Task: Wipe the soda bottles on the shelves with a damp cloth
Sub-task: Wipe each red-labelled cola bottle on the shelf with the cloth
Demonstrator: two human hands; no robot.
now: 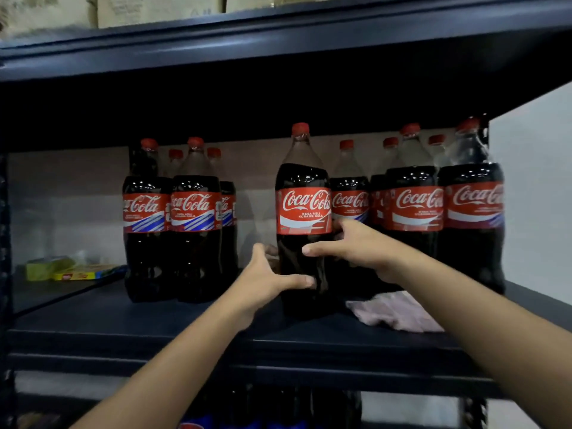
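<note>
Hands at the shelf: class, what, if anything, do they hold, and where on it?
Both hold the front bottle: left hand low on its body, right hand just under the label.

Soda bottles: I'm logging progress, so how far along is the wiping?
Nothing shows which bottles are wiped already. In hand: both the left hand and right hand hold the front bottle. The cloth lies on the shelf, so wiping this bottle looks still pending.

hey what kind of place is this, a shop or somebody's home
Probably a shop's stockroom or storage area: many identical cola bottles stand in rows on a dark metal shelf, and cardboard boxes sit on the shelf above.
</note>
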